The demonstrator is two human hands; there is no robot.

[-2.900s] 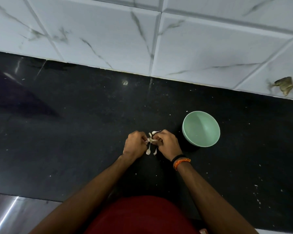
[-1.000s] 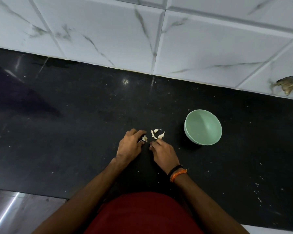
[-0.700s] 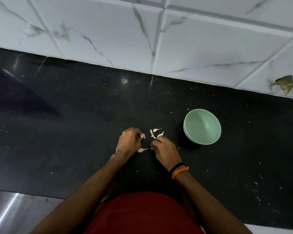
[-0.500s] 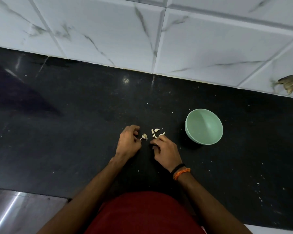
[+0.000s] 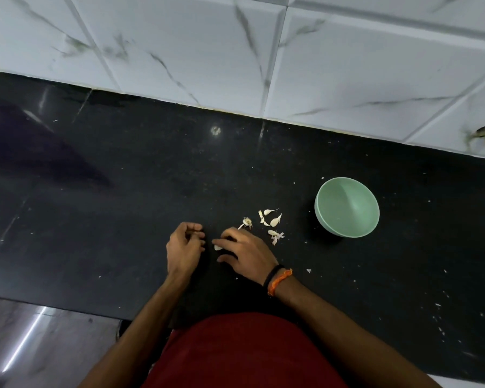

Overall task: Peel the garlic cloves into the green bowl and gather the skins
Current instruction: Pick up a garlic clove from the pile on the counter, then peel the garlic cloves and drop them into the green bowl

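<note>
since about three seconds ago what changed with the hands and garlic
Both hands came apart and lowered: the right hand now touches a clove on the counter, the left hand curls beside it. Garlic pieces now lie loose. The green bowl stayed put.

The green bowl [image 5: 347, 210] stands alone on the black counter [image 5: 123, 208] — bare surface lies behind it up to the tiled wall [image 5: 196, 49] and to its right. To the bowl's left, a scatter of garlic pieces [image 5: 270, 219] and both hands sit near — farther left the counter is bare.
</note>
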